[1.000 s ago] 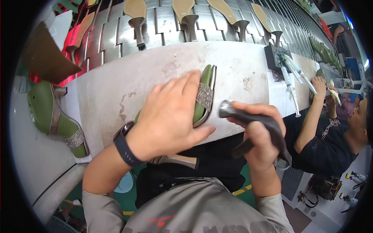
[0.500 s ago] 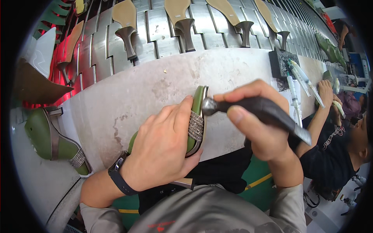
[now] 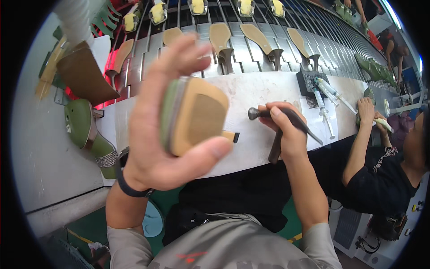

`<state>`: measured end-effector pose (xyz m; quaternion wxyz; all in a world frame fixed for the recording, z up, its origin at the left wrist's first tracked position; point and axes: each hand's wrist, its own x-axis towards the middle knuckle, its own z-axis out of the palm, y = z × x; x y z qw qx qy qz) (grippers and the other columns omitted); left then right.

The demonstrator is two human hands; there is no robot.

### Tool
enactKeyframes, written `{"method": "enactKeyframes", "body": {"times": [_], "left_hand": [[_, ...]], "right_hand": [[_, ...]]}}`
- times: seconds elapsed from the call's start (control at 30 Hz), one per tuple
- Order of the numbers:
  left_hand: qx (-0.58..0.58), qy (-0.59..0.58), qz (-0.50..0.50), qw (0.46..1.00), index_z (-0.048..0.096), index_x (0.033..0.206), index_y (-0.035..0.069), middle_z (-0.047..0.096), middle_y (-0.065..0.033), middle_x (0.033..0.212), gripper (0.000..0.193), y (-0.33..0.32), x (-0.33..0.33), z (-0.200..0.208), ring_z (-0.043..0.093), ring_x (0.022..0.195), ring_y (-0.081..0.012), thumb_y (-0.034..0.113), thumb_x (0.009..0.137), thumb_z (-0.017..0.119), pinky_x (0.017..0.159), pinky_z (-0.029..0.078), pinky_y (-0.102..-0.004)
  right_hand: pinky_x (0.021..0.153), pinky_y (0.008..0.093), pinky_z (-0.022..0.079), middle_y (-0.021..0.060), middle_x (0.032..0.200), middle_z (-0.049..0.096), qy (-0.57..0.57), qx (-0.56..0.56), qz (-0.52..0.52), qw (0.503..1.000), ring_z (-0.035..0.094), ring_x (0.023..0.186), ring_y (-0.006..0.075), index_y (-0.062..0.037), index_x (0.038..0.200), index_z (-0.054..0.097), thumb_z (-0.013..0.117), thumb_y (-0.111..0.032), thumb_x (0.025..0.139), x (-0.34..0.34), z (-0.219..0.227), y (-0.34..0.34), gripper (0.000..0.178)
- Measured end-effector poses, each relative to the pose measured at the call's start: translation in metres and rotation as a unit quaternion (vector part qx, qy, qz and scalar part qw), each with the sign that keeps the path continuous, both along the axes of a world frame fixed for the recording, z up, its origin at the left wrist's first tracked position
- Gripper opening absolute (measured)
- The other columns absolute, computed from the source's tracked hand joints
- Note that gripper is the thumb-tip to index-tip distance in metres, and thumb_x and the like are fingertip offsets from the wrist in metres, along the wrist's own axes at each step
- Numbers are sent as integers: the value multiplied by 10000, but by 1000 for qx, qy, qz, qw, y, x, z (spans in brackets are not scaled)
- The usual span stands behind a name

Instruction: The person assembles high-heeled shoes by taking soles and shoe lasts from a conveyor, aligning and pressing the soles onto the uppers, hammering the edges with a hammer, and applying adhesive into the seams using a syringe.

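Note:
My left hand (image 3: 150,121) is raised over the white worktop, gripping a green shoe (image 3: 201,117) with the thumb near the sole's lower edge and the fingers round the far side. The shoe's tan sole with a darker patch faces up toward me, and a heel with a dark tip points right. Fingers and shoe are a little blurred. Lower and to the right, my right hand (image 3: 292,134) is closed around a dark hammer (image 3: 275,150), its round face toward the left. The hammer is apart from the shoe.
Another green shoe (image 3: 80,123) with a sparkling band lies at the left. Tan soles with dark heels (image 3: 256,38) line the slatted metal conveyor (image 3: 192,56). Syringes (image 3: 322,107) lean by a black block (image 3: 306,83). A co-worker's hand (image 3: 366,110) is at the right.
The shoe has been lifted off the worktop and turned sole up in my left hand. My right hand has drawn away from it with the hammer. The view has tilted farther ahead.

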<state>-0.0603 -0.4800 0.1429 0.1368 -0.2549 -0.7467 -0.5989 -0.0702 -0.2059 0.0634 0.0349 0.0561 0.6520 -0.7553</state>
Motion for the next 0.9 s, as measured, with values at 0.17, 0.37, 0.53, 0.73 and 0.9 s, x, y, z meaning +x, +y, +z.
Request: {"method": "enactKeyframes", "body": {"times": [0.17, 0.37, 0.53, 0.73, 0.9], "left_hand": [[0, 47, -55, 997, 473, 1382, -36, 632, -196, 1349, 620, 28, 17, -1, 627, 1223, -238, 62, 817, 711, 1027, 496, -353], [16, 54, 48, 997, 562, 1284, 19, 638, -184, 1124, 641, 60, 32, -9, 629, 968, -411, 36, 683, 783, 852, 488, -458], [-18, 116, 35, 992, 529, 1346, -10, 664, -186, 1253, 619, 58, 37, -18, 688, 1063, -338, -27, 763, 737, 928, 540, -398], [-12, 181, 34, 983, 509, 1361, -25, 668, -228, 1235, 667, 54, 58, -29, 680, 1100, -399, -27, 728, 718, 960, 527, -478], [-18, 274, 108, 955, 484, 1389, -4, 696, -194, 1257, 670, 45, 96, -77, 696, 1129, -351, 117, 793, 767, 1014, 481, -567]], "right_hand": [[1038, 493, 554, 250, 1221, 719, 360, 72, 80, 927, 696, 1181, 376, 36, 1161, 694, 755, -140, 949, 63, 96, -20, 282], [977, 594, 579, 380, 1183, 670, 457, 229, 295, 807, 682, 1124, 553, 94, 1210, 587, 828, -191, 895, 62, 143, -18, 488], [973, 560, 584, 331, 1088, 719, 330, 192, 194, 904, 734, 1062, 448, 60, 1047, 629, 838, -291, 897, 65, 155, -23, 435], [944, 463, 605, 272, 1012, 757, 213, 151, 178, 949, 766, 985, 363, 25, 977, 632, 874, -431, 861, 73, 166, -27, 529], [966, 457, 599, 311, 1141, 727, 273, 89, 344, 894, 743, 1096, 394, 80, 1149, 648, 829, -132, 871, 93, 128, -23, 393]]}}
